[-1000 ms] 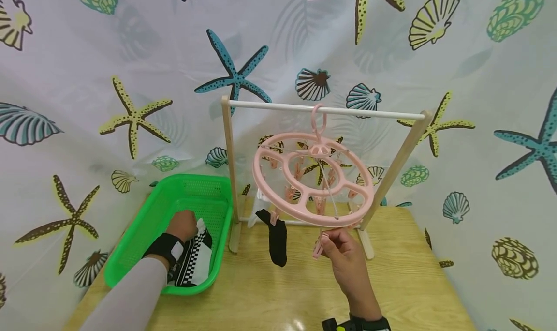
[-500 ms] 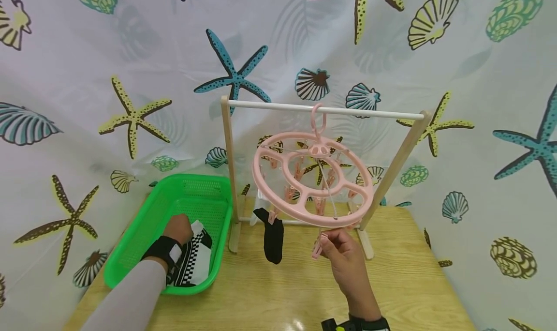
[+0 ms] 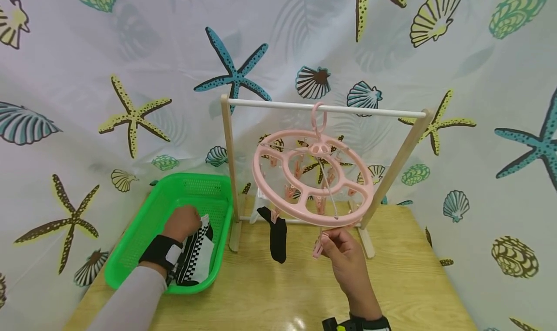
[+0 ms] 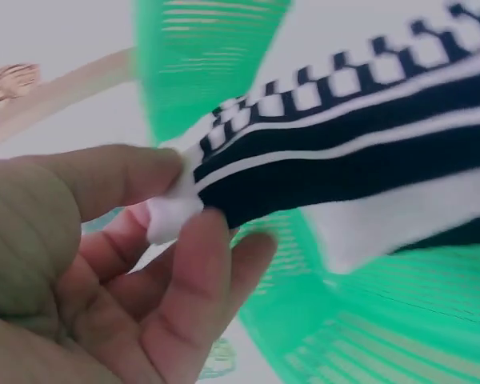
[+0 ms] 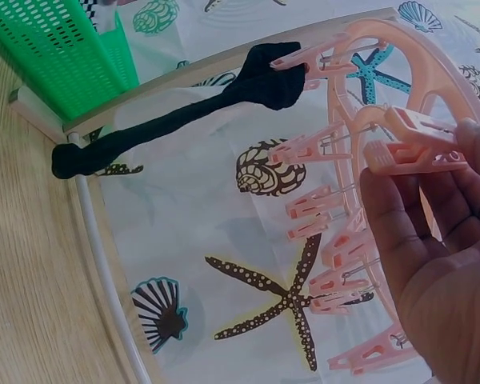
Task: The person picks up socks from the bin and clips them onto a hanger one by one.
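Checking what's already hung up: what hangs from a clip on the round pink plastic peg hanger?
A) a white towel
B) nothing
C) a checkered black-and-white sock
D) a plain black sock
D: a plain black sock dangles from a clip at the left rim of the round pink plastic peg hanger.

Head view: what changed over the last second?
Little. The left hand, pinching the checkered sock, has drawn its white end slightly up inside the green basket. The black sock swayed on its clip. The right hand still pinches the same pink clip; the round hanger stays on the rail.
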A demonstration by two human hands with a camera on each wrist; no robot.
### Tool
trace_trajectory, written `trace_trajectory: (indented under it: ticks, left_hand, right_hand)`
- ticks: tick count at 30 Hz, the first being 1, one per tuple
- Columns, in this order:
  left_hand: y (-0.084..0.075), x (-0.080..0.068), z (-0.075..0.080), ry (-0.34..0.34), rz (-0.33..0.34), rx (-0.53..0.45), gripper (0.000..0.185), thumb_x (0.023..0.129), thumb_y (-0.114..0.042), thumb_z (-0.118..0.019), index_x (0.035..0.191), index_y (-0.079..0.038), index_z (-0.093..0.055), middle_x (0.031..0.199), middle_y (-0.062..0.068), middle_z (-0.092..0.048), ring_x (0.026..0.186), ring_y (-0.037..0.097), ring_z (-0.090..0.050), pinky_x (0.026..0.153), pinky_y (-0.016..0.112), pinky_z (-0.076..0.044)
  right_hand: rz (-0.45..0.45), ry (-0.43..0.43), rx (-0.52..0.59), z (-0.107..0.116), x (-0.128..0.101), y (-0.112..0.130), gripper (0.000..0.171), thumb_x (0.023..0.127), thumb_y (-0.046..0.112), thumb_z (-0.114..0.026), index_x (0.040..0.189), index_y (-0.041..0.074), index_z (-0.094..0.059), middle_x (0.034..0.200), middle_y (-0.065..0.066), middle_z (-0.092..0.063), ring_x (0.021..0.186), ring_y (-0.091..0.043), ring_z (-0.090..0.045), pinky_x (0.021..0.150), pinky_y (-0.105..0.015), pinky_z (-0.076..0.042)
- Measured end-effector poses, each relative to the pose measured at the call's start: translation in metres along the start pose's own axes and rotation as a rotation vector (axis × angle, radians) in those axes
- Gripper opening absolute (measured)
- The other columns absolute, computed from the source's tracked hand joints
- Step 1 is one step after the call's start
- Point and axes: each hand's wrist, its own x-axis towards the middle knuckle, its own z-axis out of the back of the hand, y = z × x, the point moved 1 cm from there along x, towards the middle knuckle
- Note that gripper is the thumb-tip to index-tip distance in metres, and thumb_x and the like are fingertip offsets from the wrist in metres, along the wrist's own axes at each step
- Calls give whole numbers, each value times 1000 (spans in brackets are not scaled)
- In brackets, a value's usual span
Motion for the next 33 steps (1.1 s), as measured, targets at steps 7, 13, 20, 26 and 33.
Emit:
trace_trajectory:
  ticks: [7,13,20,26,33]
  left_hand:
    - [-23,-10,15,-23,-43,-122,14,89,1,-56,97,9,-64,92,24,-64,71,28,-59,62,40,-48]
    - [-35,-23,20,-64,-13,-223,28,96,-12,-61,116,8,-63,112,26,-64,97,38,-62,77,47,-50]
    - [-64,-52,22,-173,-82,-331,18,96,-15,-66,109,-3,-69,100,12,-67,89,28,-61,69,40,-48]
    - [-95,-78,12,-194,-201,-409,10,94,-11,-70,103,-9,-70,102,6,-67,89,20,-63,70,34,-52]
    - [-126,-101,-4,-180,-420,-405,13,88,-3,-73,98,-13,-71,93,-4,-64,76,7,-59,64,26,-51]
  right_hand:
    - [10,11,12,0,0,2,16,101,2,-55,101,-14,-54,83,-7,-64,72,-16,-66,71,-31,-58]
    - [11,12,6,1,0,1,16,101,1,-55,101,-15,-54,85,-8,-64,73,-15,-66,71,-30,-57]
    - [-2,-12,-15,1,-1,3,16,100,3,-56,101,-14,-55,86,-9,-63,73,-16,-66,71,-31,-58]
    - [8,-11,4,0,0,4,15,100,0,-55,101,-14,-54,86,-8,-63,72,-15,-66,71,-30,-57]
    - [0,-5,7,0,1,1,17,101,2,-55,100,-15,-54,86,-7,-64,74,-16,-66,73,-30,-57]
